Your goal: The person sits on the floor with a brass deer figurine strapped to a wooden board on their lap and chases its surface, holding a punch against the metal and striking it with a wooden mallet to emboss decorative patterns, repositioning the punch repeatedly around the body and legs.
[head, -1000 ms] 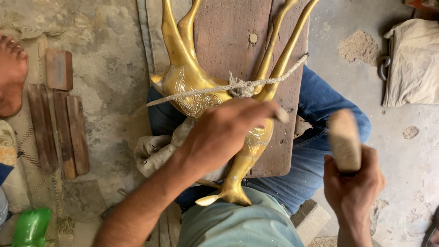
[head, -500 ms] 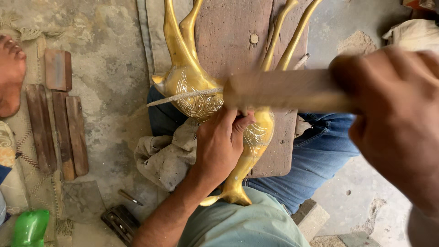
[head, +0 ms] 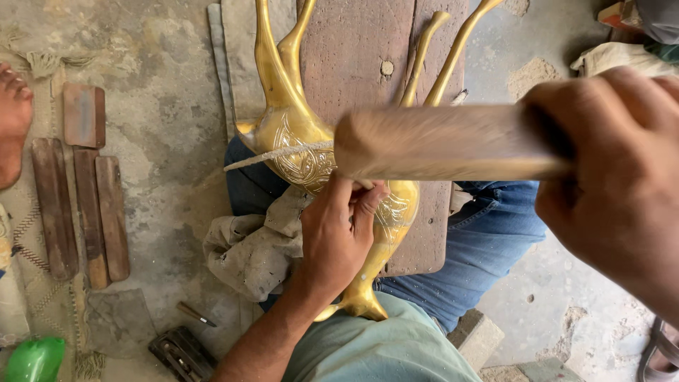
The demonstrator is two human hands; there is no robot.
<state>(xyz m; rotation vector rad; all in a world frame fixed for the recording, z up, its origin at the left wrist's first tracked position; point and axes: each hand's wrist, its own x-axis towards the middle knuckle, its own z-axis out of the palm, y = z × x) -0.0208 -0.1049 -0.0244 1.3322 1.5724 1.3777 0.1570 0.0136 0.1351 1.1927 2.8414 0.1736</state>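
Observation:
A golden brass animal figure [head: 290, 134] with engraved patterns lies on a brown wooden board [head: 353, 56] across my lap, bound by a pale rope [head: 276, 154]. My left hand [head: 336, 240] rests on the figure's body, fingers pinched around a small tool that the stick mostly hides. My right hand [head: 615, 184] is close to the camera at the right and grips a thick wooden stick [head: 438, 145]. The stick reaches left across the figure, just above my left fingers.
A crumpled grey cloth [head: 247, 247] lies under the figure by my left knee. Several wooden blocks [head: 78, 205] sit on the concrete floor at left, beside a person's bare foot [head: 14, 120]. A green bottle [head: 35, 361], a small tool [head: 194, 313] and a dark box [head: 180, 350] lie near the bottom left.
My right hand has swung the wooden stick from the lower right up across the figure, close to the camera. My left hand has settled lower on the brass body.

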